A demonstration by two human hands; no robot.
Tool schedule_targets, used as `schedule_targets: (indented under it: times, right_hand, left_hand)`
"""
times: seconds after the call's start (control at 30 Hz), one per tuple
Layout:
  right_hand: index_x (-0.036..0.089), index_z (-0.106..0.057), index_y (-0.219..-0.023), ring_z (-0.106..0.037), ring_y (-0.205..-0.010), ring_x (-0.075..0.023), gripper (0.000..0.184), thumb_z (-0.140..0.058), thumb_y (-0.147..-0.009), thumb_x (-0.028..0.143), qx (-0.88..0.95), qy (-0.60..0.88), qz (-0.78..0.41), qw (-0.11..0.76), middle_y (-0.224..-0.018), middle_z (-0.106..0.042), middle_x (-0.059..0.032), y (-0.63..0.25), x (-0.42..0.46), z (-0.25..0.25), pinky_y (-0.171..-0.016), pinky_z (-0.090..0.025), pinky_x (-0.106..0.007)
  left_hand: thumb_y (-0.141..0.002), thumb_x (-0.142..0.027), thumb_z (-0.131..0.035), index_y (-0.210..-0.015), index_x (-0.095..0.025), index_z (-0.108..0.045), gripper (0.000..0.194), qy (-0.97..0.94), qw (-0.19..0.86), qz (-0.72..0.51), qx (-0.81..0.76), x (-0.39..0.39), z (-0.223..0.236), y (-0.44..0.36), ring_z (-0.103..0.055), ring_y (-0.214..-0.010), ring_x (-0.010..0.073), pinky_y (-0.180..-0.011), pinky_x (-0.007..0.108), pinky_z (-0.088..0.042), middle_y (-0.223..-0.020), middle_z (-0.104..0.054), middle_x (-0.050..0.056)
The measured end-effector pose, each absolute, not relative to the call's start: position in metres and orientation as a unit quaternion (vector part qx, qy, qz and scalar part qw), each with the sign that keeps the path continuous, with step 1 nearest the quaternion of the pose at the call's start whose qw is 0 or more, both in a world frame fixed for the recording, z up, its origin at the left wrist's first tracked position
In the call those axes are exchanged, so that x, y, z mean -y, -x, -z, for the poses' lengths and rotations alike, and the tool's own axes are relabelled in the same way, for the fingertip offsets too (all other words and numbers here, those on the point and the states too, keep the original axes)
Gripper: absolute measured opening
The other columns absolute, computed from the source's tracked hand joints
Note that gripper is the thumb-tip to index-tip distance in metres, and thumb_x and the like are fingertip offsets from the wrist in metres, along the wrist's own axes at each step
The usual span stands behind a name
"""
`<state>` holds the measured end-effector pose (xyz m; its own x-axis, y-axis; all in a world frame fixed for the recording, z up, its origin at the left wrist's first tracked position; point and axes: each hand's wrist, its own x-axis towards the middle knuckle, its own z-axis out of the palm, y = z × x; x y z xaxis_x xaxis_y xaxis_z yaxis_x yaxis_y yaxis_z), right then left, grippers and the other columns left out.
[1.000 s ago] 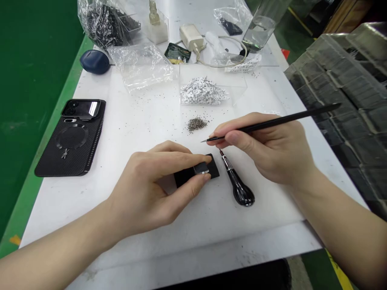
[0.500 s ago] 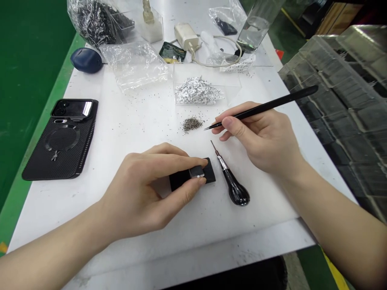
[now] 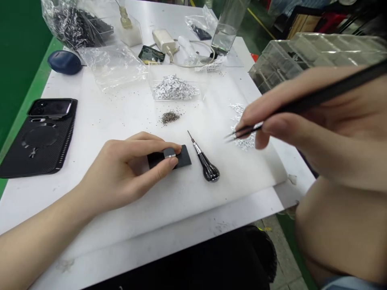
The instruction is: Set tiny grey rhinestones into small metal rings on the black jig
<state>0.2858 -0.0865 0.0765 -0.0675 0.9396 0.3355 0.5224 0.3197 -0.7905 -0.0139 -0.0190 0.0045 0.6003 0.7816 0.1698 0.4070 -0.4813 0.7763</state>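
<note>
The right hand (image 3: 320, 133) has swung out to 3 o'clock, fingers closed narrowly on slim black tweezers (image 3: 332, 92) above scattered white flecks (image 3: 243, 139), while the left hand (image 3: 121, 171) pinches a small silver block (image 3: 169, 152) on a matte black square pad (image 3: 184, 158)

- One left hand (image 3: 121, 171) is pinching one small metal piece (image 3: 169, 152) on one black pad (image 3: 183, 158).
- One right hand (image 3: 329, 121) is holding one pair of black tweezers (image 3: 332, 90).
- One screwdriver (image 3: 207, 163) is lying on the tabletop (image 3: 90, 100).
- One phone (image 3: 39, 149) is lying in one black case.
- One dark blue rounded object (image 3: 64, 62) is sitting nearby.
- One white charger (image 3: 163, 40) is trailing one cable (image 3: 193, 64).
- One drinking glass (image 3: 226, 28) is standing there, holding water.
- Three plastic bags (image 3: 111, 66) are lying about.
- Two loose heaps are showing: one dark granule heap (image 3: 170, 117), one white flake heap (image 3: 242, 125).
</note>
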Motion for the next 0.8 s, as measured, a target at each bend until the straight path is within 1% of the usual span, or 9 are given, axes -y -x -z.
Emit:
schedule_targets:
  times: [0.03, 0.1, 0.2, 0.27, 0.37, 0.47, 0.53, 0.63, 0.8]
  right_hand:
    - [0.033, -0.090, -0.101, -0.075, -0.078, -0.0163, 0.004, -0.086, -0.100, 0.031, 0.715, 0.526, -0.240, 0.393, -0.099, -0.085, -0.0002, -0.288, 0.100, -0.074, -0.066, -0.061, -0.033]
    - [0.034, -0.085, -0.105, -0.081, -0.088, -0.0166, 0.006, -0.083, -0.103, 0.029, 0.706, 0.530, -0.264, 0.388, -0.100, -0.087, 0.0016, -0.292, 0.126, -0.060, -0.077, -0.068, -0.028]
    - [0.031, -0.082, -0.112, -0.084, -0.094, -0.0152, 0.017, -0.079, -0.103, 0.017, 0.689, 0.514, -0.324, 0.396, -0.102, -0.087, 0.0014, -0.296, 0.158, -0.026, -0.081, -0.069, -0.021]
    - [0.030, -0.083, -0.114, -0.085, -0.095, -0.0176, 0.021, -0.077, -0.102, 0.013, 0.666, 0.520, -0.339, 0.414, -0.103, -0.087, -0.0010, -0.297, 0.171, -0.006, -0.083, -0.071, -0.023]
    - [0.030, -0.085, -0.114, -0.086, -0.094, -0.0222, 0.024, -0.081, -0.097, 0.013, 0.661, 0.505, -0.332, 0.445, -0.102, -0.088, -0.0042, -0.295, 0.179, 0.012, -0.081, -0.074, -0.028]
    - [0.033, -0.085, -0.117, -0.087, -0.095, -0.0252, 0.029, -0.082, -0.096, 0.013, 0.667, 0.502, -0.329, 0.441, -0.104, -0.088, -0.0051, -0.294, 0.178, 0.015, -0.079, -0.075, -0.033]
    - [0.034, -0.085, -0.118, -0.087, -0.095, -0.0258, 0.031, -0.081, -0.096, 0.013, 0.670, 0.504, -0.331, 0.433, -0.104, -0.088, -0.0050, -0.294, 0.177, 0.015, -0.080, -0.076, -0.035]
    - [0.035, -0.085, -0.119, -0.086, -0.095, -0.0241, 0.033, -0.081, -0.096, 0.011, 0.673, 0.494, -0.336, 0.436, -0.104, -0.088, -0.0038, -0.296, 0.177, 0.015, -0.081, -0.076, -0.033]
    - [0.036, -0.088, -0.121, -0.087, -0.097, -0.0231, 0.039, -0.082, -0.095, 0.008, 0.655, 0.490, -0.363, 0.447, -0.107, -0.089, -0.0026, -0.298, 0.179, 0.021, -0.080, -0.076, -0.031]
  left_hand:
    - [-0.100, -0.050, -0.079, -0.118, -0.036, -0.090, 0.026, -0.818, 0.358, -0.258, -0.369, 0.019, -0.005, 0.014, -0.082, -0.084, 0.0203, -0.058, 0.027, -0.059, -0.118, -0.089, 0.001]
    - [-0.098, -0.057, -0.079, -0.115, -0.037, -0.091, 0.028, -0.814, 0.360, -0.255, -0.379, 0.019, -0.005, 0.013, -0.080, -0.078, 0.0202, -0.053, 0.028, -0.056, -0.115, -0.089, 0.000]
    - [-0.098, -0.056, -0.080, -0.112, -0.038, -0.091, 0.026, -0.812, 0.351, -0.261, -0.386, 0.019, -0.007, 0.012, -0.073, -0.068, 0.0163, -0.048, 0.027, -0.051, -0.113, -0.089, -0.003]
    - [-0.101, -0.047, -0.079, -0.110, -0.035, -0.091, 0.019, -0.825, 0.339, -0.279, -0.356, 0.017, -0.008, 0.012, -0.071, -0.066, 0.0136, -0.047, 0.025, -0.049, -0.109, -0.089, -0.003]
    - [-0.104, -0.034, -0.078, -0.112, -0.030, -0.091, 0.016, -0.846, 0.315, -0.306, -0.303, 0.013, -0.006, 0.013, -0.071, -0.068, 0.0116, -0.048, 0.021, -0.049, -0.105, -0.090, -0.003]
    - [-0.104, -0.035, -0.079, -0.114, -0.030, -0.091, 0.016, -0.847, 0.301, -0.310, -0.310, 0.012, -0.004, 0.013, -0.068, -0.064, 0.0100, -0.046, 0.022, -0.046, -0.106, -0.089, -0.004]
    - [-0.104, -0.036, -0.080, -0.114, -0.030, -0.091, 0.016, -0.848, 0.303, -0.308, -0.307, 0.013, -0.003, 0.012, -0.069, -0.067, 0.0101, -0.049, 0.021, -0.049, -0.106, -0.089, -0.005]
    - [-0.104, -0.031, -0.079, -0.112, -0.030, -0.091, 0.014, -0.844, 0.309, -0.298, -0.322, 0.015, -0.004, 0.011, -0.074, -0.076, 0.0113, -0.061, 0.020, -0.055, -0.106, -0.089, -0.005]
    - [-0.104, -0.031, -0.079, -0.115, -0.029, -0.090, 0.016, -0.843, 0.317, -0.301, -0.312, 0.016, -0.008, 0.010, -0.073, -0.077, 0.0127, -0.058, 0.021, -0.054, -0.107, -0.089, -0.003]
